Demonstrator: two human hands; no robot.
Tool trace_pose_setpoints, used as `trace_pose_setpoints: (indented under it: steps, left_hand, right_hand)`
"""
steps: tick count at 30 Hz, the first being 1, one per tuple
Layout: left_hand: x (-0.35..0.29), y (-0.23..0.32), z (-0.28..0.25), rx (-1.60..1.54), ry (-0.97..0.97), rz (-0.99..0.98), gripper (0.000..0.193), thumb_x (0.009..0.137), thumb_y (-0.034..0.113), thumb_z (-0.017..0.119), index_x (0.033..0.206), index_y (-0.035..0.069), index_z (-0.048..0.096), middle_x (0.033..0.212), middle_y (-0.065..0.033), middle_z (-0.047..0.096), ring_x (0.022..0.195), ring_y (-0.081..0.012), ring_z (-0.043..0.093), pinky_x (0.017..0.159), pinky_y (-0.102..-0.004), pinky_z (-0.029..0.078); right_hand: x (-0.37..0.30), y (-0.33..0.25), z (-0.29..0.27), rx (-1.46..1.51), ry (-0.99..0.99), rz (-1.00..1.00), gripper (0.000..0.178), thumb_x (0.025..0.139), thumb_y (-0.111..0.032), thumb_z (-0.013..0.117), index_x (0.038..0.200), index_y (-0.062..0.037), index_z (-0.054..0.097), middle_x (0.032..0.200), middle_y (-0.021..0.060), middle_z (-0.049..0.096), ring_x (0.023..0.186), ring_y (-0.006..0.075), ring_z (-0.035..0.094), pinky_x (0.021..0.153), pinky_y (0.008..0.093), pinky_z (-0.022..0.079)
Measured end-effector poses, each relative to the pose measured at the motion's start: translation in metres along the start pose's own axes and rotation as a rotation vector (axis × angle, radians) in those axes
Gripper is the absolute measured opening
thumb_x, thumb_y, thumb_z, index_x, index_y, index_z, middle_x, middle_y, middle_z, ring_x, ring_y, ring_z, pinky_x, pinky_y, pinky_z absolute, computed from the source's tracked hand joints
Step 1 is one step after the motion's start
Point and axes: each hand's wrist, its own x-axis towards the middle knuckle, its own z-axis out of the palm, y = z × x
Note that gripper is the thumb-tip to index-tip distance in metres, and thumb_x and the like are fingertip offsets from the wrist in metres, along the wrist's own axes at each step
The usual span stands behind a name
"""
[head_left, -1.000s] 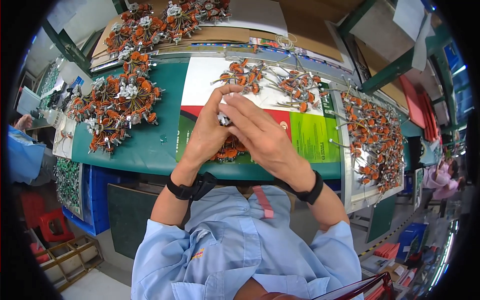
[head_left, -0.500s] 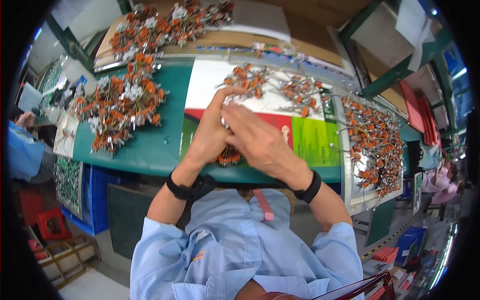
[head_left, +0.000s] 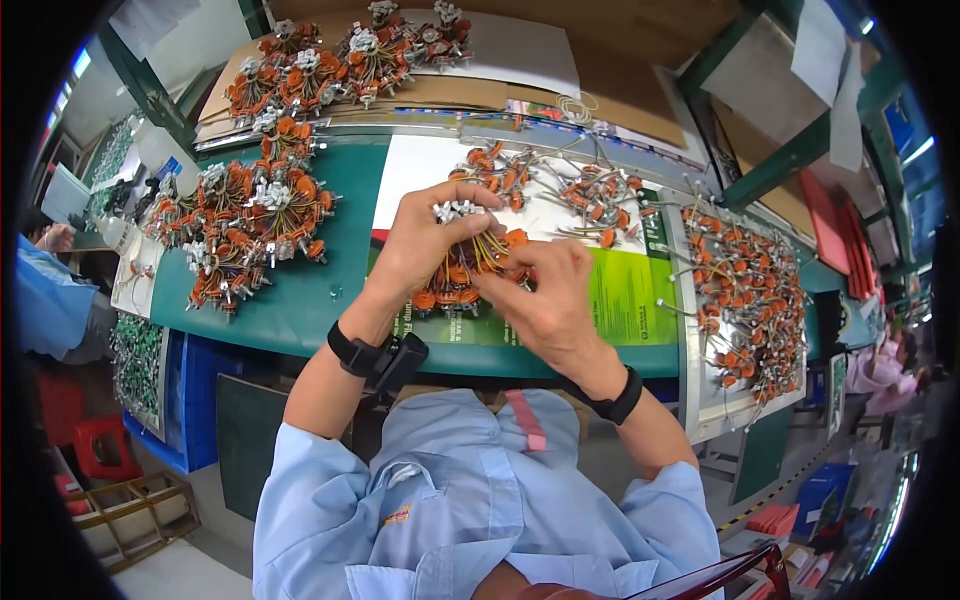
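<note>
In front of me my left hand is closed round a wire bundle. White connectors stick out at the top of the bundle, by my thumb and index finger. Yellowish and dark wires run down from them to a ring of orange disc-shaped parts with metal stems. My right hand has thumb and fingers pinched at the right side of the bundle, among its wires. Just what those fingertips grip is partly hidden. Under the bundle lies a green, red and white printed sheet.
Similar finished-looking bundles crowd the green table at left, with more on cardboard behind. Loose wired parts lie beyond my hands. A white-edged tray of orange parts stands at right. Another person's sleeve shows far left.
My hands were close together over the bundle. Now the right has drawn off to the right and pinches at its wires, and the white connectors show above my left hand.
</note>
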Motion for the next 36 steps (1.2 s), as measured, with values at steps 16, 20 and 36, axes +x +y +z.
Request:
trace_pose_setpoints:
  steps: [16,20,36]
  left_hand:
    - [-0.001,0.019,0.001,-0.013,-0.08,-0.031,0.013,0.084,-0.008,0.06,0.096,-0.004,0.064,0.094,-0.008,0.067,0.089,-0.0146,0.065,0.084,-0.027,0.052]
    - [0.006,0.011,0.016,0.286,-0.175,0.17,0.011,0.08,-0.009,0.061,0.089,-0.004,0.065,0.089,-0.0064,0.066,0.084,-0.0146,0.062,0.082,-0.0268,0.049]
    - [0.014,-0.002,0.025,0.252,-0.168,0.015,0.013,0.081,-0.01,0.06,0.091,-0.004,0.066,0.087,-0.0078,0.069,0.084,-0.015,0.066,0.079,-0.0271,0.052]
  right_hand:
    - [0.045,0.034,-0.051,0.023,0.083,0.032,0.036,0.077,-0.008,0.069,0.111,-0.0156,0.069,0.103,0.0062,0.061,0.098,0.0241,0.055,0.088,0.0391,0.038]
    - [0.104,0.13,-0.072,0.152,0.176,0.361,0.021,0.083,-0.013,0.066,0.103,-0.0043,0.069,0.091,0.0097,0.067,0.083,0.0247,0.062,0.076,0.0325,0.048]
    - [0.099,0.323,0.06,-0.303,-0.19,0.335,0.012,0.08,-0.011,0.066,0.086,-0.0002,0.065,0.092,0.0182,0.065,0.093,0.0374,0.06,0.082,0.0431,0.048]
